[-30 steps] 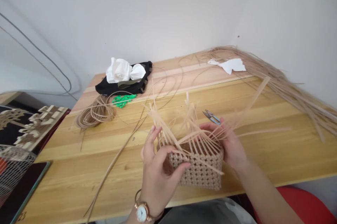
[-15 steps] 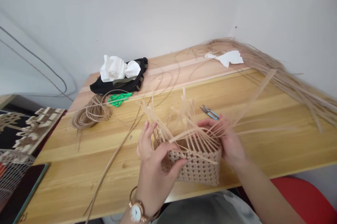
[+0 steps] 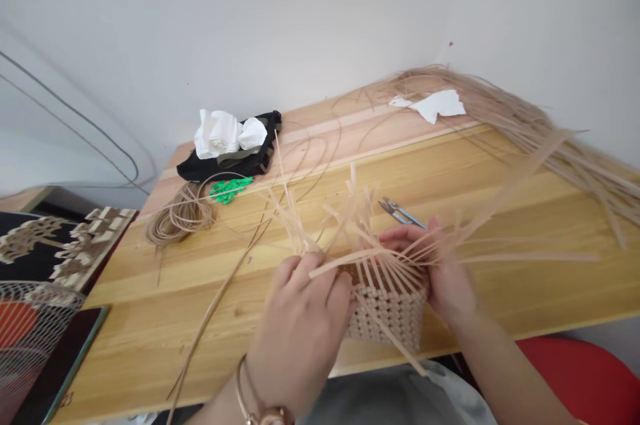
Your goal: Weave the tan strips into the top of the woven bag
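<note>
A small tan basket (image 3: 387, 318) in open lattice weave rests near the table's front edge, with many loose flat strips (image 3: 373, 255) fanning out of its top. My left hand (image 3: 305, 325) curls over the basket's left end, its back toward me; the fingertips are hidden. Around the right end, my right hand (image 3: 445, 272) holds the basket, its fingers behind among the strips. One loose strip (image 3: 393, 338) hangs down across the basket's front. Just beyond my right hand lie blue-handled snips (image 3: 400, 212).
A coil of cane (image 3: 180, 215), a green bundle (image 3: 231, 190) and a black bag (image 3: 225, 165) with white tissue (image 3: 220, 134) lie at the back left. Long strips (image 3: 520, 122) and white paper (image 3: 437, 105) lie back right. A phone (image 3: 65, 362) and wire basket (image 3: 30, 325) are left.
My left hand has turned from a spread, pinching pose to a curled one over the basket's left end. A strip across the front now slants further down. My right hand stays at the right end.
</note>
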The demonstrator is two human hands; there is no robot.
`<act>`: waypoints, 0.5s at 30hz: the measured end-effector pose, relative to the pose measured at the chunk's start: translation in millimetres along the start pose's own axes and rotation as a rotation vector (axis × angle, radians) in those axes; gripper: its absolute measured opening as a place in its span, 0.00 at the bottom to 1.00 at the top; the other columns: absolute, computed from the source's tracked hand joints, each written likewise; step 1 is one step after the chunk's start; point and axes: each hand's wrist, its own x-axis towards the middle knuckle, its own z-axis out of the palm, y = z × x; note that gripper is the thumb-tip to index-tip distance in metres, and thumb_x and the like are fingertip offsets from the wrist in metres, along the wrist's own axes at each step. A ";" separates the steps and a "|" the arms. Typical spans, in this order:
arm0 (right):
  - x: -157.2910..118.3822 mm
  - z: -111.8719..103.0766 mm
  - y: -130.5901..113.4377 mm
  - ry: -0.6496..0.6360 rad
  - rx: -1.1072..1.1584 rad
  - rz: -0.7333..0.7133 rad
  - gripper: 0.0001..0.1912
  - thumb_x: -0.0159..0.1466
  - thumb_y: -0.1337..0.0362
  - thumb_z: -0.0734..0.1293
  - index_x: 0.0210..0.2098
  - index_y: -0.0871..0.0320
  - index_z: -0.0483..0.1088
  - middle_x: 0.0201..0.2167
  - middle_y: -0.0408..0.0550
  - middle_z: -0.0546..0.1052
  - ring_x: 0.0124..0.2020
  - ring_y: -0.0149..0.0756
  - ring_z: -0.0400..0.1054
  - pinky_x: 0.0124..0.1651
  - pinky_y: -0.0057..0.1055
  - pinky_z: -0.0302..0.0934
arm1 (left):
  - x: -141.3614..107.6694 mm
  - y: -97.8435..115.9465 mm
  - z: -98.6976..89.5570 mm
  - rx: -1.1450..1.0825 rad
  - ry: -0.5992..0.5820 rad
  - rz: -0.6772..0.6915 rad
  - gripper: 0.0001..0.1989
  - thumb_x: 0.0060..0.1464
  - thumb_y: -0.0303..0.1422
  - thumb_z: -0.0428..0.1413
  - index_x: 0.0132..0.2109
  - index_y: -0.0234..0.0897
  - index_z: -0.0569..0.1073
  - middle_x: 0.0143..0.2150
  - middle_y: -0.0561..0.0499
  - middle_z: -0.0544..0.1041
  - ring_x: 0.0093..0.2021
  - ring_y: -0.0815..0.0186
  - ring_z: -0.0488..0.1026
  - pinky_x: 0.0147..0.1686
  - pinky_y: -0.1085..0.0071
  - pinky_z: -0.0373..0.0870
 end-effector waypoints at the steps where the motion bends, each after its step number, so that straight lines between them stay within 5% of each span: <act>1: 0.2 -0.9 0.9 -0.008 -0.006 -0.008 0.28 0.58 0.42 0.53 0.25 0.58 0.71 0.20 0.45 0.74 0.22 0.33 0.68 0.27 0.28 0.62 | 3.2 -0.8 -1.9 -0.026 -0.081 -0.041 0.05 0.52 0.32 0.52 0.36 0.37 0.71 0.34 0.50 0.73 0.39 0.59 0.64 0.40 0.61 0.56; 6: -0.3 -4.8 4.3 -0.055 -0.029 -0.093 0.28 0.53 0.39 0.57 0.26 0.58 0.72 0.19 0.45 0.75 0.20 0.34 0.68 0.23 0.28 0.61 | 11.5 1.3 -11.5 -0.188 -0.401 -0.176 0.06 0.54 0.32 0.48 0.35 0.40 0.70 0.37 0.50 0.72 0.41 0.58 0.63 0.41 0.59 0.58; 15: -13.6 -8.8 3.8 -0.222 0.039 -0.202 0.29 0.55 0.38 0.54 0.28 0.54 0.73 0.18 0.46 0.75 0.20 0.37 0.69 0.24 0.31 0.64 | -2.1 12.1 -9.0 -0.377 -0.432 -0.277 0.07 0.54 0.30 0.47 0.33 0.41 0.70 0.36 0.51 0.69 0.40 0.60 0.62 0.40 0.59 0.55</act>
